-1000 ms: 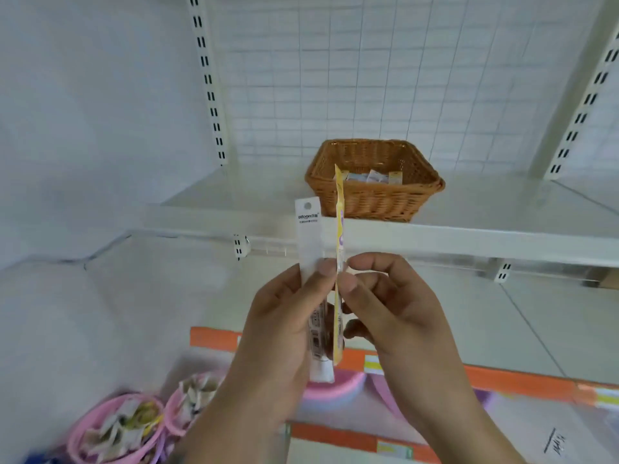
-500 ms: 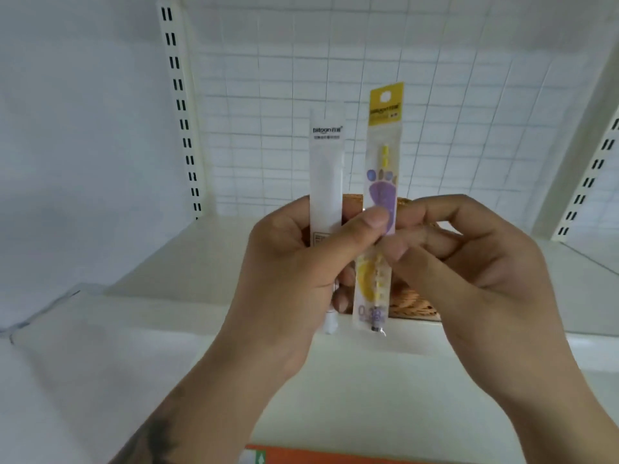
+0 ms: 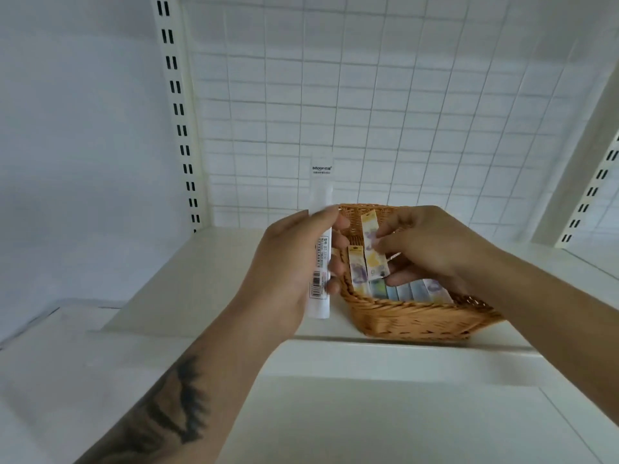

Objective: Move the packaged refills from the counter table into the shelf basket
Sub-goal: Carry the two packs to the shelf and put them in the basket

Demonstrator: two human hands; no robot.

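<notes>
Two refill packets are in hand above the shelf [image 3: 207, 283]. The right hand [image 3: 432, 249] reaches into the wicker basket [image 3: 412, 318] and pinches a yellow-and-purple printed refill packet [image 3: 372, 249] between thumb and fingertips, holding it nearly upright just over the row of packets already in the basket [image 3: 407, 291]. A second packet with the same print [image 3: 357, 271] leans against the basket's left inner wall, just beside the held one. The left hand [image 3: 294, 262] stays outside the basket, touching or nearly touching its left rim, with its fingers [image 3: 335, 272] curled round a long white refill packet [image 3: 320, 242] that stands upright; its top, printed with a brand name, rises well above the hand and its lower end pokes out below the palm.

These packets look very light, thin and flat, with a stiff refill inside a slick plastic sleeve. I would expect the sleeve to bend and slide easily, so a pinch across the flat faces near the middle, where the refill stiffens it, should hold best; a grip at the empty hanging tab would let it flop. Nothing here seems fragile, though a hard squeeze could crease the film.

By my reading, the printed packet is about to be set down among the others, and the white one is left to go in after it.
</notes>
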